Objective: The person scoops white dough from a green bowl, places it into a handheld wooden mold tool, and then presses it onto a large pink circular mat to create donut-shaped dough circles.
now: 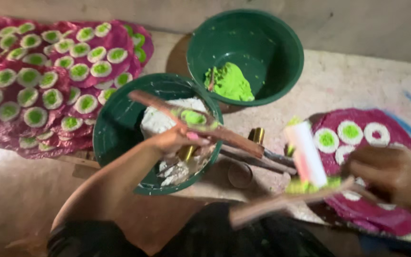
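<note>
The left hand [174, 140] has its fingers clamped on a flat wooden stick [200, 124] smeared with green paste, held over the green bowl of white paste [115, 138]; the right hand [388, 173], blurred, grips a second stick [286, 202] beside a magenta sheet [396, 143] dotted with white-and-green rounds; another green bowl [281, 47] holds green paste; everything rests on a pale, rough concrete floor [310, 85]; finished sheets [34, 81] pile at the left.

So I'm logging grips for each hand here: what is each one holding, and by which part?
Left hand grips a flat wooden stick near its middle. Right hand holds another stick by its right end; motion blur hides the exact finger placement.
</note>
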